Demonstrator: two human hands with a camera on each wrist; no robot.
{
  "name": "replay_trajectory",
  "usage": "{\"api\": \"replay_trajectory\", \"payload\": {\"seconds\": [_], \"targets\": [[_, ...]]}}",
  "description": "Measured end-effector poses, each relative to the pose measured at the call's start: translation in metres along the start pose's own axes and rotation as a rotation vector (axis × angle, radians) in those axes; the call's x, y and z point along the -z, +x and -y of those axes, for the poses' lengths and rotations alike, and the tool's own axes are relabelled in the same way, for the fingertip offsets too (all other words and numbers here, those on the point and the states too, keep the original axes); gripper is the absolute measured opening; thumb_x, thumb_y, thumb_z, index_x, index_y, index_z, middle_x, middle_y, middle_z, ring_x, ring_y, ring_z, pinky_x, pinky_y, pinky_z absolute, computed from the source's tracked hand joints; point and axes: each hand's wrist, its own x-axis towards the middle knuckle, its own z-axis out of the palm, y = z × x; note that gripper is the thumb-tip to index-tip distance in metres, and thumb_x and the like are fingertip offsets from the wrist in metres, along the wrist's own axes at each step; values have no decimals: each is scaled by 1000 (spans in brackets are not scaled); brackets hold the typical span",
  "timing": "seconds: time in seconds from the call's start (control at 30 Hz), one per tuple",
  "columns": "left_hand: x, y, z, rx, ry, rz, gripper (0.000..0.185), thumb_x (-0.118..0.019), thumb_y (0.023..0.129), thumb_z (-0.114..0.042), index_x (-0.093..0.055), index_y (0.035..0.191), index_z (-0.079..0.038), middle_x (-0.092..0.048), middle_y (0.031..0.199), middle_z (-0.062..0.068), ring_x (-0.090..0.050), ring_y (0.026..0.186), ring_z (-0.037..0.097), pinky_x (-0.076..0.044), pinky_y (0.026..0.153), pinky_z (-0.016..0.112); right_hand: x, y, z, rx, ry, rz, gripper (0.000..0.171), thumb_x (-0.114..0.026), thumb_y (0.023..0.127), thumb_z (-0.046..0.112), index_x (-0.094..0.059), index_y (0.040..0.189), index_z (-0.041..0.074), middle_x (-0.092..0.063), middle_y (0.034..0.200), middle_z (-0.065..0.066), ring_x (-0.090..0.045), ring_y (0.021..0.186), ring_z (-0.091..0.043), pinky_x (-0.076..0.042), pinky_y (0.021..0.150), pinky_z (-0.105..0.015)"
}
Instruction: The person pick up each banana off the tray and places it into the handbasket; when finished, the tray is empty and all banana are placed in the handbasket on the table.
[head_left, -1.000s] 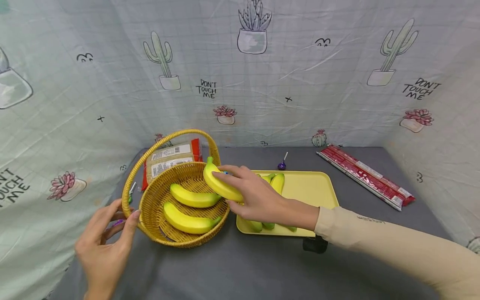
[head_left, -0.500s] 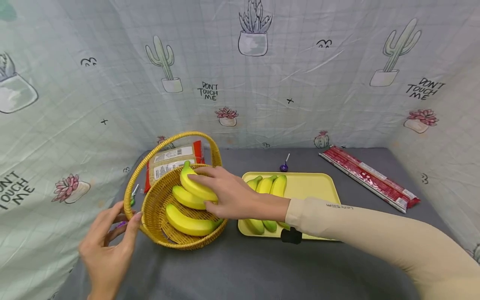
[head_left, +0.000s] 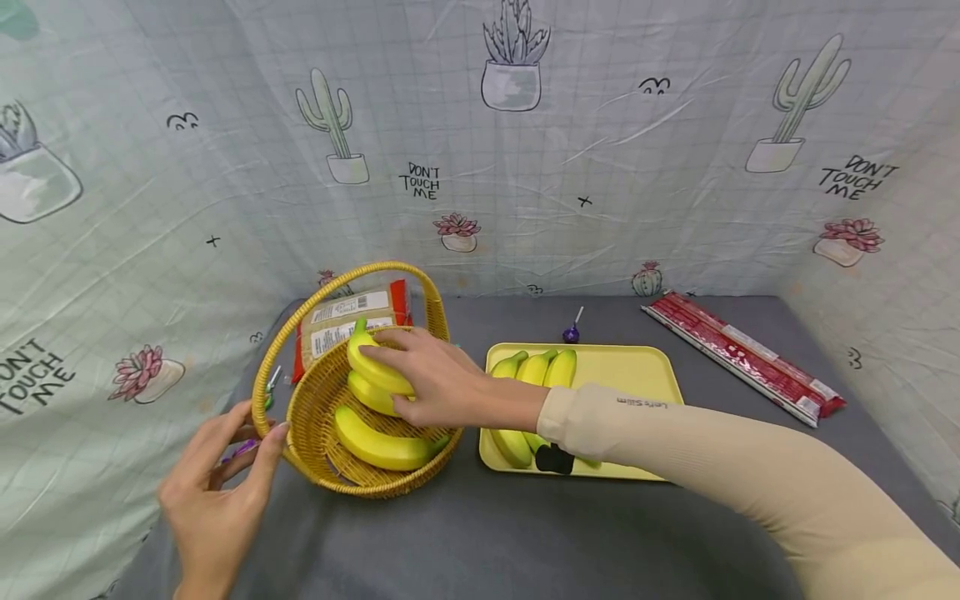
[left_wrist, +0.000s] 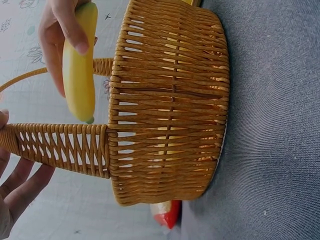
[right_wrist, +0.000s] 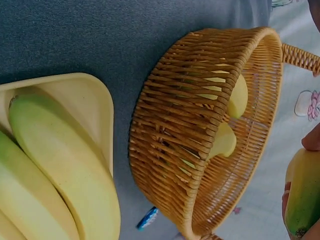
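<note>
The banana (head_left: 377, 364) sits in the right hand (head_left: 431, 382), fingers curled over its top, held just above two other bananas (head_left: 378, 437) inside the basket (head_left: 315, 400). The left hand (head_left: 217, 492) has loosely spread fingers touching the basket's near-left rim beside the handle (head_left: 333, 283). Right of the basket, a yellow tray (head_left: 630, 375) holds greener bananas (head_left: 536, 371). A packet (head_left: 345, 321) lies behind the basket.

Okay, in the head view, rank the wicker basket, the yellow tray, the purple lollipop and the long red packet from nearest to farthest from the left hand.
From the left hand:
1. Wicker basket, right beside the fingertips.
2. Yellow tray, to the right of the basket.
3. Purple lollipop, behind the tray.
4. Long red packet, far right at the back.
</note>
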Motion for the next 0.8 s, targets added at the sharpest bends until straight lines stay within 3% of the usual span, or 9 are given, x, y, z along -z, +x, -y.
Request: {"api": "replay_trajectory", "payload": {"seconds": [0.13, 0.37, 0.63, 0.8], "targets": [[-1, 1, -2, -4, -13, -2, 40, -79, 82, 20, -73, 120, 13, -72, 102, 18, -70, 90, 8, -59, 76, 13, -6, 3, 0, -17, 16, 29, 69, -67, 95, 17, -47, 161, 17, -44, 161, -9, -44, 143, -27, -55, 95, -36], [-2, 2, -4, -5, -39, -10, 38, -79, 82, 20, -73, 119, 15, -71, 101, 19, -70, 92, 10, -60, 77, 14, -19, 8, 3, -42, 68, 60, 71, -69, 96, 18, -45, 162, 19, -43, 162, -7, -46, 140, -23, -52, 83, -28], [0, 1, 4, -19, -89, -22, 37, -79, 81, 22, -72, 118, 18, -72, 101, 21, -71, 89, 10, -60, 76, 15, -32, 12, 7, 14, 84, 97, 66, -70, 97, 21, -49, 160, 17, -45, 161, -7, -48, 136, -22, -50, 85, -23], [0, 0, 4, -20, -111, -18, 37, -78, 81, 23, -71, 117, 19, -71, 101, 23, -72, 89, 11, -61, 77, 16, -41, 13, 6, 62, 40, 124, 63, -70, 98, 22, -52, 158, 15, -46, 160, -9, -47, 139, -24, -48, 104, -27]]}}
